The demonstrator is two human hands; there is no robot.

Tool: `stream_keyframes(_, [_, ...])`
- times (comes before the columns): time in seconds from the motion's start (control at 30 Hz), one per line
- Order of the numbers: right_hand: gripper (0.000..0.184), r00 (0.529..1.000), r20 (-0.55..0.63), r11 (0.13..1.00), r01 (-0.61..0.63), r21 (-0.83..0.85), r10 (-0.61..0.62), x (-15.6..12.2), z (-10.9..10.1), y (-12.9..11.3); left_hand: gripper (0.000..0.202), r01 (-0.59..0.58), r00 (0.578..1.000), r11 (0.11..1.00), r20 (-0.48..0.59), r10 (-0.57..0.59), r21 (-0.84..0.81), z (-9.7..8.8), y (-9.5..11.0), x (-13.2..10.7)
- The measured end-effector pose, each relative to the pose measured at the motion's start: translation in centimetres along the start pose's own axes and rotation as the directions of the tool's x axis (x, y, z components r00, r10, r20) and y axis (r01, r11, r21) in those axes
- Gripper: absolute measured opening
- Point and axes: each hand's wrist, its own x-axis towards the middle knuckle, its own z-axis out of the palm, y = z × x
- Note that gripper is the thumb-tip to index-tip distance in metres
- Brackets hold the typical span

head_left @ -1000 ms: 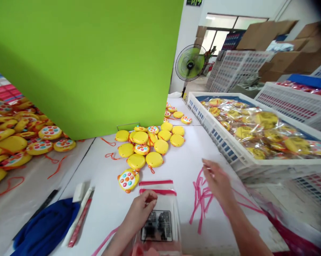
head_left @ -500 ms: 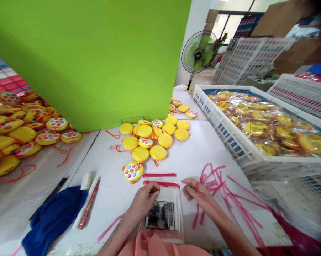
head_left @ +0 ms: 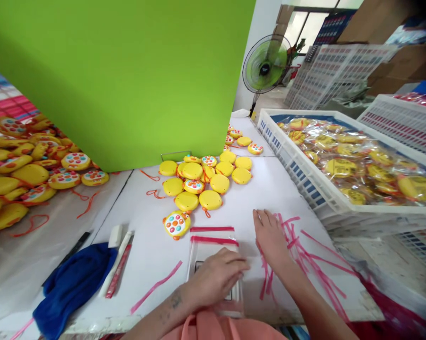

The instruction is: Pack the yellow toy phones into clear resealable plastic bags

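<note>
A clear plastic bag (head_left: 213,241) with red seal strips lies on the white table (head_left: 262,189) near its front edge. My left hand (head_left: 216,276) lies flat on the bag, fingers stretched out to the right and covering its printed label. Just right of the bag my right hand (head_left: 269,236) rests palm down, fingers extended forward, on a scatter of thin pink strips (head_left: 305,255). A yellow chick-shaped toy (head_left: 176,224) with coloured buttons lies just beyond the bag's upper left corner.
Several yellow toys (head_left: 206,182) are piled mid-table before a green board (head_left: 128,80); more lie at left (head_left: 25,170). A white crate (head_left: 305,182) of bagged toys stands at right. A blue cloth (head_left: 71,283) and a pen-like stick (head_left: 117,269) lie front left. A fan (head_left: 266,63) stands behind.
My left hand went from pinching the bag's upper edge to lying flat across it. My right hand came back from the pink strips and now rests flat beside the bag.
</note>
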Motion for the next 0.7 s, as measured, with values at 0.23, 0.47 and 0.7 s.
stream_keyframes(0.23, [0.048, 1.0, 0.019, 0.996, 0.008, -0.094, -0.006, 1.2, 1.3, 1.0, 0.031, -0.329, 0.944, 0.817, 0.164, 0.286, 0.473, 3.4, 0.2, 3.6])
stream_keyframes(0.47, [0.048, 0.999, 0.036, 0.991, 0.026, -0.132, -0.021, 0.9, 2.2, 0.9, 0.029, -0.405, 0.913, 0.756, 0.186, 0.363, 0.513, 5.4, -0.2, 4.8])
stream_keyframes(0.7, [0.049, 1.0, 0.014, 0.998, 0.029, -0.062, -0.028, 1.3, 2.4, 1.6, 0.02, -0.371, 0.929, 0.747, 0.209, 0.307, 0.552, 6.4, -1.4, 4.6])
